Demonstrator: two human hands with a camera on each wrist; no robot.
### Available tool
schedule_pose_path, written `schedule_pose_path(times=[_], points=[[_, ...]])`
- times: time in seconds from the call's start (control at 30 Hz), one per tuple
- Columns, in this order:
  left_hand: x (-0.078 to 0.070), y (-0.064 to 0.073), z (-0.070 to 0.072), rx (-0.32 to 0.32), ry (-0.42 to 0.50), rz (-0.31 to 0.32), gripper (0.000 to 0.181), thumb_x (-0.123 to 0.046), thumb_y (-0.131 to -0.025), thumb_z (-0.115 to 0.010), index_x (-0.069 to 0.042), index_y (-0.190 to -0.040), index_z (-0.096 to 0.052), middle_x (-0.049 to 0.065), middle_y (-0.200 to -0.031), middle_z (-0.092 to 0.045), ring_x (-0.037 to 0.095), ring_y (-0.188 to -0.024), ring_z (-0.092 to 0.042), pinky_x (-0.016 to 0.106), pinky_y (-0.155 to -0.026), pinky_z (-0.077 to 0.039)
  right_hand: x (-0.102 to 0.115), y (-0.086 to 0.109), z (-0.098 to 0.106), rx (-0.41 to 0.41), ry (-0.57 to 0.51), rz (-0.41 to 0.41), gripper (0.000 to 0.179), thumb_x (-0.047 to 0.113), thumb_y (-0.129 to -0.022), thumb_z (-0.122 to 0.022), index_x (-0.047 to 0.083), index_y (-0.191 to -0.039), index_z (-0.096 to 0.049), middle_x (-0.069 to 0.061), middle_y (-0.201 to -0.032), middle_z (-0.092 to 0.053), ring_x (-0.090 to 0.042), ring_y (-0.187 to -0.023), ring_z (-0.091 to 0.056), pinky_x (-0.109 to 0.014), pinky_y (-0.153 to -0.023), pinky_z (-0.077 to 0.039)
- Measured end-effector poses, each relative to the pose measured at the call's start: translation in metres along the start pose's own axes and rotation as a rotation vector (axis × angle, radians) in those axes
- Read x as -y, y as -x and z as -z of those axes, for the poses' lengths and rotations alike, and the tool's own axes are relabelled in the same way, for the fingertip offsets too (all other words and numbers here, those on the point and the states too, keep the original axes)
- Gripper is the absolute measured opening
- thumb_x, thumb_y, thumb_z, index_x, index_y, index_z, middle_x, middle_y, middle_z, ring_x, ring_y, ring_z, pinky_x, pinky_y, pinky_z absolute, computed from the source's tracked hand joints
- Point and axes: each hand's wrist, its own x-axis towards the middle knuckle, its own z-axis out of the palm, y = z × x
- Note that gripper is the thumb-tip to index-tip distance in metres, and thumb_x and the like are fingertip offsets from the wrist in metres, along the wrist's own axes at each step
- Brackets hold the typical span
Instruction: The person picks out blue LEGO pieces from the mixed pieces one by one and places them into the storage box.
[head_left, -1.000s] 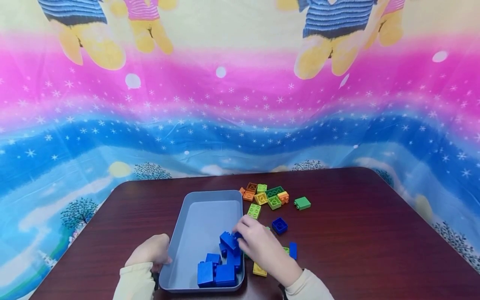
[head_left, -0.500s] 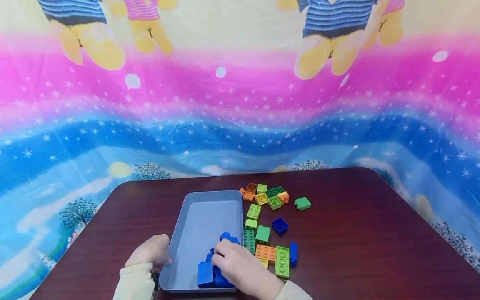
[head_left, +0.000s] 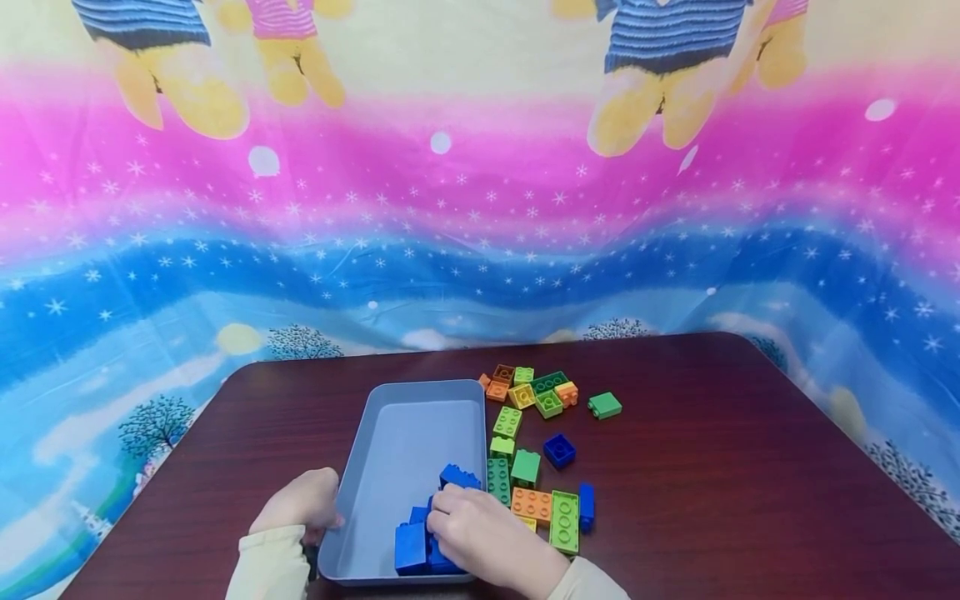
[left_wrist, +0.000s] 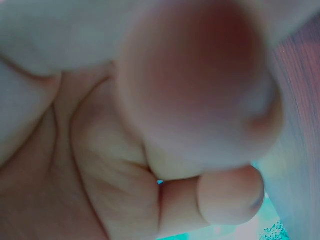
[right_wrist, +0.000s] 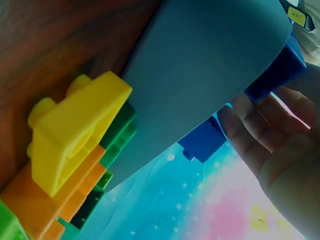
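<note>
My left hand (head_left: 300, 502) rests against the left side of a grey-blue tray (head_left: 358, 467), its fingers loosely curled and touching the wall. The left wrist view shows the curled fingers (left_wrist: 230, 195) and palm with nothing between them. Over the tray's near right part, my right hand (head_left: 487, 533) reaches down with bent fingers into the blue bricks (head_left: 410, 548). It pinches a blue brick (right_wrist: 277, 72), partly hidden behind the rim in the right wrist view. Another blue brick (right_wrist: 204, 140) shows above the rim by the fingertips.
Green, orange and yellow bricks lie right of the tray, among them an orange brick (head_left: 531, 505) and a lime brick (head_left: 565, 522). Two blue bricks, one dark (head_left: 559, 451) and one narrow (head_left: 587, 507), lie farther right. A patterned cloth (head_left: 480, 250) hangs behind the table (head_left: 712, 467).
My right hand has moved from the tray's right rim leftward and nearer, in over the blue bricks, uncovering bricks on the table. Over the last half second it barely shifts. The left hand stays put.
</note>
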Motion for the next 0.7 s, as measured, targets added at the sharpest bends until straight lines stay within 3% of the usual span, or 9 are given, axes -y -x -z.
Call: schedule_pose_path(times=[0.4,0.7], points=[[0.0,0.002,0.003,0.014,0.015,0.011,0.025,0.006,-0.068,-0.068,-0.002,-0.057,-0.048,0.006,-0.04,-0.047,0.014,-0.035,-0.046,0.027,-0.045,-0.04,-0.015,0.01,0.025,0.041,-0.013,-0.108,0.005,0.013,-0.081,-0.064,0.013,-0.077,-0.066,0.006,-0.077,-0.054,-0.005,-0.072,-0.048,-0.01,-0.066,-0.039],[-0.001,0.0,0.006,0.023,0.014,-0.015,0.023,0.007,-0.07,-0.065,-0.001,-0.058,-0.048,0.005,-0.04,-0.047,0.014,-0.036,-0.046,0.028,-0.046,-0.04,-0.034,0.04,0.052,0.057,-0.078,-0.247,0.004,0.009,-0.081,-0.063,0.011,-0.082,-0.066,0.005,-0.08,-0.055,-0.006,-0.074,-0.051,-0.017,-0.068,-0.044]])
